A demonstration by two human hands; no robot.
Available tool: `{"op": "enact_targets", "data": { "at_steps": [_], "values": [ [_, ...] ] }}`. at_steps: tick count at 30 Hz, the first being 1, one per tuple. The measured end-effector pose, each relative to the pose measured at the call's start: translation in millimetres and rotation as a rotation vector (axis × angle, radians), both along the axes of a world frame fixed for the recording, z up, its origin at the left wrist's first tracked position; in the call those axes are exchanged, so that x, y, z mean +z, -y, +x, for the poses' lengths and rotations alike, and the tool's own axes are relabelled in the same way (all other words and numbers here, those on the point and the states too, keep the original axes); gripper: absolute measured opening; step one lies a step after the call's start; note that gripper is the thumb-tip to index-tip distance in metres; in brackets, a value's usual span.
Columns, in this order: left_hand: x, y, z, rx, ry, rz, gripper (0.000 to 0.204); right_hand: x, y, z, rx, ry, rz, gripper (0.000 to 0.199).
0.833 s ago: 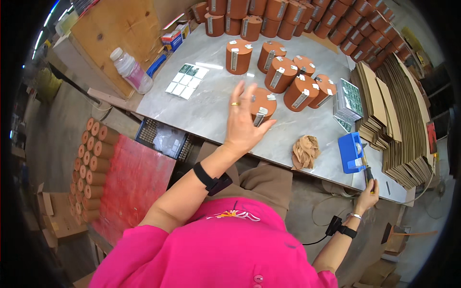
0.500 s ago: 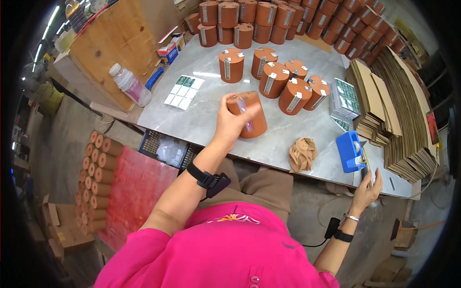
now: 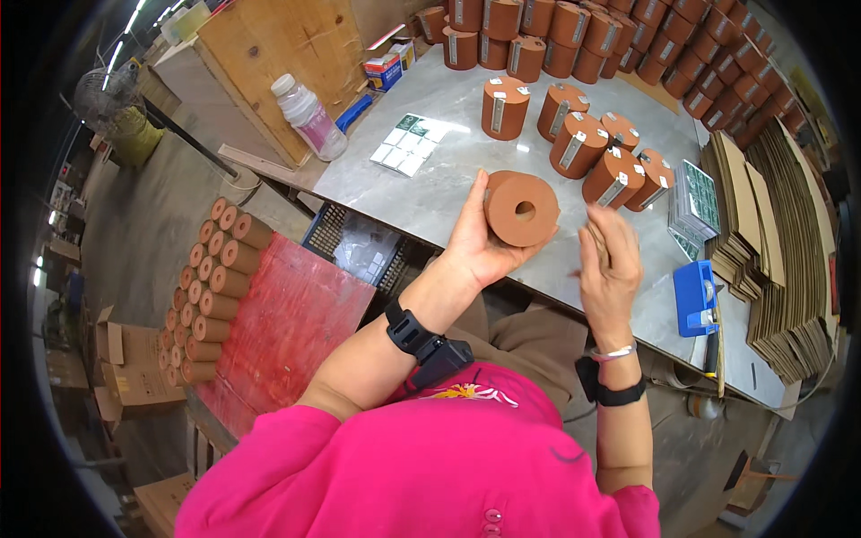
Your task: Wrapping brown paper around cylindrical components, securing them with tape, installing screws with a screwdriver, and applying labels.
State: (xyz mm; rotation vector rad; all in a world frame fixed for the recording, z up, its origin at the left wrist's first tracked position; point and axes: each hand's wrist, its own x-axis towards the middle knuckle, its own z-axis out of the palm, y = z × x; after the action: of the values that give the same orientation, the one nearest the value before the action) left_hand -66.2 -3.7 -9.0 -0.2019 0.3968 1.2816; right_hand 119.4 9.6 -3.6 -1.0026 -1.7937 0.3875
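My left hand (image 3: 489,235) is closed around a reddish-brown cylinder (image 3: 513,195), tilted so its flat end with a round hole faces up. Beside it on the right, my right hand (image 3: 612,269) has its fingers curled in, a little apart from the cylinder. What those fingers hold, if anything, is hidden. Beyond my hands stand several similar cylinders (image 3: 578,143) with metal strips down their sides and small white pieces on top. A sheet of white and green labels (image 3: 409,145) lies on the grey table (image 3: 448,202) to the left.
Stacked cylinders (image 3: 574,40) line the back. On the right are a stack of label sheets (image 3: 696,199), flat cardboard (image 3: 789,224) and a blue tape dispenser (image 3: 692,300). A plastic bottle (image 3: 309,118) stands left. More cylinders (image 3: 215,291) lie beside a red board (image 3: 278,327).
My left hand has tipped the cylinder so its holed end shows. My right hand has come from the tape dispenser toward the cylinder. The crumpled brown paper is no longer visible. The view has shifted.
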Motion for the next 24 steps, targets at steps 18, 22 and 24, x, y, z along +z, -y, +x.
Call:
{"op": "enact_targets", "data": {
  "at_steps": [18, 22, 24],
  "values": [
    [15.1, 2.3, -5.4, -0.069, -0.261, 0.196, 0.073, 24.0, 44.2, 4.1, 0.219, 0.105, 0.05, 0.022],
    [8.6, 6.3, -1.4, -0.086, -0.251, 0.226, 0.073, 52.2, 17.5, 8.7, -0.058, -0.297, 0.081, 0.022],
    [6.2, 10.1, -2.0, -0.203, -0.236, 0.338, 0.071, 66.7, 23.1, -8.9, 0.168, -0.128, 0.037, 0.028]
  ]
}}
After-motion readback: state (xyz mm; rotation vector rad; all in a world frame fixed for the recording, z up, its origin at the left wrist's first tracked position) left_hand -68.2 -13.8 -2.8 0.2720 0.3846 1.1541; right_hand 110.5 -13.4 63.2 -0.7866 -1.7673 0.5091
